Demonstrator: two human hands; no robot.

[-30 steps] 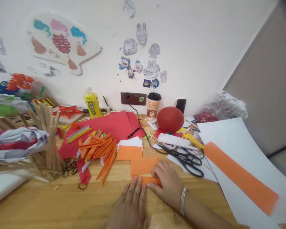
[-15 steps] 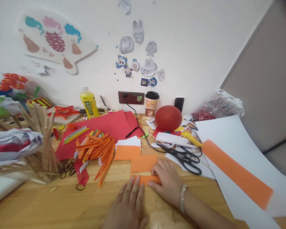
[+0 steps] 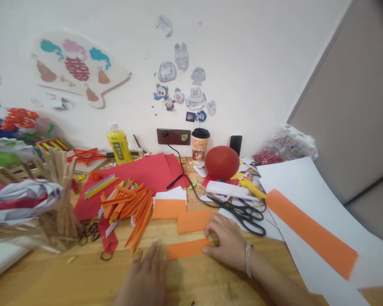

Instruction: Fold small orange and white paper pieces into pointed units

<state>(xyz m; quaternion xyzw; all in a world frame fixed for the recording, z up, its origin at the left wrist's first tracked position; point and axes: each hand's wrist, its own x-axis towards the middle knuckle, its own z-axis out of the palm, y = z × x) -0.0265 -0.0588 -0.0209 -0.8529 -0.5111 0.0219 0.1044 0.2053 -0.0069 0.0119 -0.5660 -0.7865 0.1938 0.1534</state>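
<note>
A clear container (image 3: 55,238) holds wooden sticks (image 3: 64,182); hands (image 3: 227,243) flank an orange strip (image 3: 187,249)

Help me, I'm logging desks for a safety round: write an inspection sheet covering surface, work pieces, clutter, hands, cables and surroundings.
Surface: wooden table, bare wood showing at the front.
Work pieces: narrow orange strip between the hands; orange sheet just beyond.
Clutter: pile of folded orange strips, scissors, red balloon, lidded cup, yellow bottle.
Hands: right hand, thumb at the strip's right end; left hand beside its left end, blurred, contact unclear.
Cables: black cable from wall socket across the table towards the scissors.
Surroundings: white wall with paper cut-outs.
</note>
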